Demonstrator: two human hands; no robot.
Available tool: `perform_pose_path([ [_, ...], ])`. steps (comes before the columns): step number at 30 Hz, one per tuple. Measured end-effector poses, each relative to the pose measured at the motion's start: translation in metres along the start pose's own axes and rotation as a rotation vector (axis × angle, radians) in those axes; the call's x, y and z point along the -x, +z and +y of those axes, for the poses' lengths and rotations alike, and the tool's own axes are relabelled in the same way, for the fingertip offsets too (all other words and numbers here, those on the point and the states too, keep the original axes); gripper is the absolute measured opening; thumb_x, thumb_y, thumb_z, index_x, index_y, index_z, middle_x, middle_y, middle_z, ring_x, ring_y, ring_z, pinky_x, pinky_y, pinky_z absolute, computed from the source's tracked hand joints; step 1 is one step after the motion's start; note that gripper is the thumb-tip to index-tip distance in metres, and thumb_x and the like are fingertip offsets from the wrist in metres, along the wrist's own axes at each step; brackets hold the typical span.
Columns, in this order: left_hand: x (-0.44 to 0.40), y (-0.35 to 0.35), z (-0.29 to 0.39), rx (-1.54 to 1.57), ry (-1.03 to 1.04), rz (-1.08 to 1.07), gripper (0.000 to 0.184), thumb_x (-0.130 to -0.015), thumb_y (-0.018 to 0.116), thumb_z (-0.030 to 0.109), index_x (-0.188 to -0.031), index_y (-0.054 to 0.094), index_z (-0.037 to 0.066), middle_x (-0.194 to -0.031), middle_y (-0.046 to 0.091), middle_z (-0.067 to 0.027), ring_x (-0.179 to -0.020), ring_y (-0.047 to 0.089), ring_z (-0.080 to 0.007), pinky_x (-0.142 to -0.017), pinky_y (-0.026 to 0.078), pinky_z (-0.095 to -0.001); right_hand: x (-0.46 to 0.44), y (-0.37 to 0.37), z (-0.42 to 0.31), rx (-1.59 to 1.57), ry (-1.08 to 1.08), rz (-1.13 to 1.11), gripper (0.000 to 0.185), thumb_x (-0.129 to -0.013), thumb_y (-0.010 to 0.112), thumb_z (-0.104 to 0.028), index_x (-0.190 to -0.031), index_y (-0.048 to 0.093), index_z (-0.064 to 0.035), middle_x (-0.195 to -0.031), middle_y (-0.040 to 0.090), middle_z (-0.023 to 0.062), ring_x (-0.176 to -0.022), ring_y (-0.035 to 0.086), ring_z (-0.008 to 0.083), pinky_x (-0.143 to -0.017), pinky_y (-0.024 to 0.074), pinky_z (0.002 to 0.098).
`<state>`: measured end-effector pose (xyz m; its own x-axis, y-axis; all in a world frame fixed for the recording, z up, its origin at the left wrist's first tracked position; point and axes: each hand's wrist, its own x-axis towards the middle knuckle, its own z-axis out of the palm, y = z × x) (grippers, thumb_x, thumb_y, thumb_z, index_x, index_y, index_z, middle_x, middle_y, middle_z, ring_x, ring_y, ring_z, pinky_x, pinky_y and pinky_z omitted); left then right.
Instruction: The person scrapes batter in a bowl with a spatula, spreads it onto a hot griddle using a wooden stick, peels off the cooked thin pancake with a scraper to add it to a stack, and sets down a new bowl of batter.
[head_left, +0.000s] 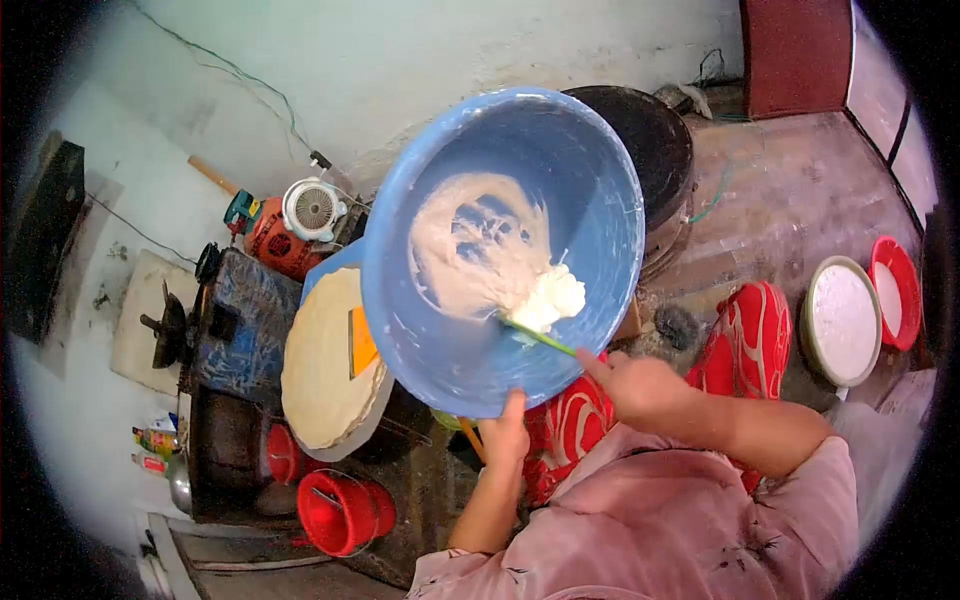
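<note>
A large blue basin is tilted toward me, its inside smeared with pale, sticky dough. My left hand grips the basin's near rim, thumb over the edge. In my right hand is the handle of a green spatula, fingers wrapped round it. The spatula's far end is buried under a whiter lump of dough at the lower right of the basin, so its blade is hidden.
Left of the basin lies a stack of round, thin pale sheets with an orange scraper on it. A black round griddle stands behind. Red buckets are at lower left; a bowl of white batter and a red basin sit right.
</note>
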<state>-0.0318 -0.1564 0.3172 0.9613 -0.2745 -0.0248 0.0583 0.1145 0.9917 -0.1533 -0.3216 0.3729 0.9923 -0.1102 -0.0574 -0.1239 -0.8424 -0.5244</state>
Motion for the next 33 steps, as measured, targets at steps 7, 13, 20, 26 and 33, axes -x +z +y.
perform_pose_path([
  [7, 0.0, 0.001, -0.004, 0.118, -0.005, -0.056, 0.043, -0.076, 0.054, 0.0, -0.117, 0.043, -0.004, -0.113, 0.048, -0.0096, -0.1, 0.048, -0.02, -0.09, 0.037, -0.0309, 0.023, -0.033, -0.032, -0.461, -0.243, -0.05, 0.064, -0.071, 0.052, 0.0, -0.131, 0.031, 0.0009, -0.084, 0.056, 0.0221, -0.077, 0.057, 0.0356, -0.064, 0.0452, 0.0418],
  [13, 0.0, 0.001, -0.001, 0.086, 0.006, -0.037, 0.041, -0.074, 0.055, 0.002, -0.114, 0.046, -0.004, -0.11, 0.05, -0.0093, -0.098, 0.049, -0.0192, -0.088, 0.037, -0.0301, 0.001, -0.007, 0.017, -0.153, -0.04, 0.048, 0.046, -0.078, 0.051, -0.006, -0.124, 0.043, -0.0033, -0.084, 0.057, 0.0221, -0.071, 0.058, 0.038, -0.062, 0.0453, 0.0442],
  [20, -0.006, -0.01, -0.001, 0.078, 0.032, -0.065, 0.049, -0.072, 0.055, 0.0, -0.119, 0.04, -0.002, -0.116, 0.047, -0.0105, -0.103, 0.048, -0.0227, -0.091, 0.037, -0.0354, -0.039, -0.085, 0.058, -0.04, 0.049, 0.67, 0.025, -0.079, 0.056, -0.019, -0.102, 0.063, -0.0187, -0.083, 0.063, 0.012, -0.076, 0.061, 0.0302, -0.066, 0.0488, 0.0396],
  [26, -0.006, -0.019, 0.002, -0.309, 0.103, -0.135, 0.046, -0.071, 0.058, 0.007, -0.114, 0.045, -0.004, -0.109, 0.051, -0.0108, -0.098, 0.049, -0.0211, -0.089, 0.037, -0.033, -0.08, -0.134, 0.048, 0.157, 0.029, 0.702, 0.034, -0.071, 0.053, -0.012, -0.103, 0.063, -0.0221, -0.081, 0.063, 0.0108, -0.075, 0.061, 0.0285, -0.064, 0.0492, 0.0389],
  [33, -0.007, -0.011, 0.015, -0.312, 0.047, -0.061, 0.041, -0.073, 0.054, 0.004, -0.112, 0.046, -0.005, -0.107, 0.052, -0.0122, -0.097, 0.05, -0.0221, -0.086, 0.039, -0.0317, -0.091, -0.091, 0.01, 0.573, -0.374, 0.409, 0.014, -0.072, 0.053, -0.019, -0.075, 0.064, -0.0108, -0.065, 0.06, 0.0093, -0.062, 0.062, 0.026, -0.054, 0.0478, 0.0392],
])
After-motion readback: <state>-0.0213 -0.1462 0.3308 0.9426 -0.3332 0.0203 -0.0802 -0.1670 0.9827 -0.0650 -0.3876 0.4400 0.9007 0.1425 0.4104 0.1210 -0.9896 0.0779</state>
